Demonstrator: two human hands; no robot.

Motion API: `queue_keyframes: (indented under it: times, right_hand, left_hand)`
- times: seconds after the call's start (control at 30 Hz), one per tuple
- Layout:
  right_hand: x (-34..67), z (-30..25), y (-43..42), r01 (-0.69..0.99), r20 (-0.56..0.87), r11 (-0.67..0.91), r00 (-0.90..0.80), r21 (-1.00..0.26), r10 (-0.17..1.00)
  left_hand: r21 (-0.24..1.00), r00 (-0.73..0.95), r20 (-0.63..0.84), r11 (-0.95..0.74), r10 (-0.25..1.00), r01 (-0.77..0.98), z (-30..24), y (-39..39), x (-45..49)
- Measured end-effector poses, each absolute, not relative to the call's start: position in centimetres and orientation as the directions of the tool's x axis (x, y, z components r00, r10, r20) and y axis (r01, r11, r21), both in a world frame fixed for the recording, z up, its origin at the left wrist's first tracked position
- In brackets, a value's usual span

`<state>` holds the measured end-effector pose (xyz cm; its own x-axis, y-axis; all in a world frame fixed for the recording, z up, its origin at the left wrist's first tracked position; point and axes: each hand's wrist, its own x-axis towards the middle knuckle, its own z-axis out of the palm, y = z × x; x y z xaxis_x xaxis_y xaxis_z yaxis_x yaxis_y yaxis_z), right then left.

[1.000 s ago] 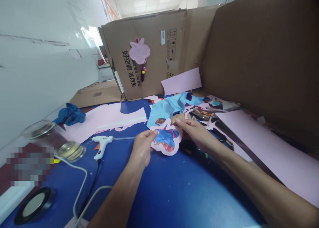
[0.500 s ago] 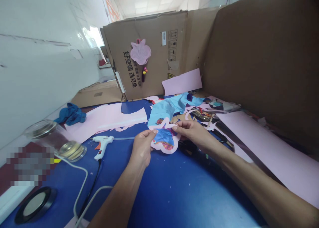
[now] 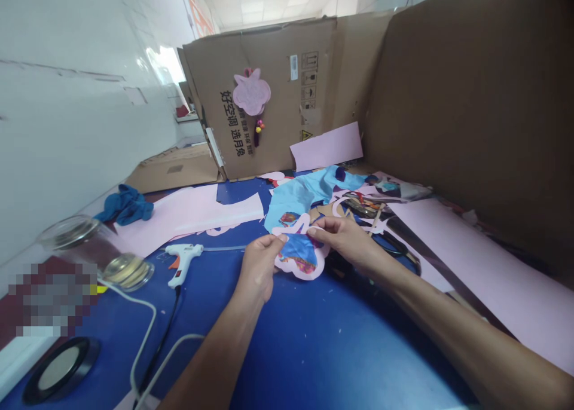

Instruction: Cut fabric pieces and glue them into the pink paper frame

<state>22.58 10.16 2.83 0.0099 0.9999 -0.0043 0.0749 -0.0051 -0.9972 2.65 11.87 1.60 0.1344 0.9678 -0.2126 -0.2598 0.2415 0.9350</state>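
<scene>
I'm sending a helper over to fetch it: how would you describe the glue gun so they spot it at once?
On the blue table top, find the person's left hand. Just left of it lies a white hot glue gun, on its side. Unlike the glass jar nearby, it trails a black cord and has a long clear glue stick pointing toward the hand.

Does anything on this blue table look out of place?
Yes: a glass jar lies tipped on its side near the glue gun, rather than standing upright.
</scene>
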Motion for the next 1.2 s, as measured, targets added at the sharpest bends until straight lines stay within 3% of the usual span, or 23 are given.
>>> queue_keyframes:
  times: [1.2]
  right_hand:
    - [22.66, 2.50, 10.25, 0.118, -0.016, -0.019, 0.021, -0.993, 1.000]
  left_hand:
    - [0.948, 0.132, -0.199, 0.225, 0.971, -0.226, 1.48, 11.85, 2.71]
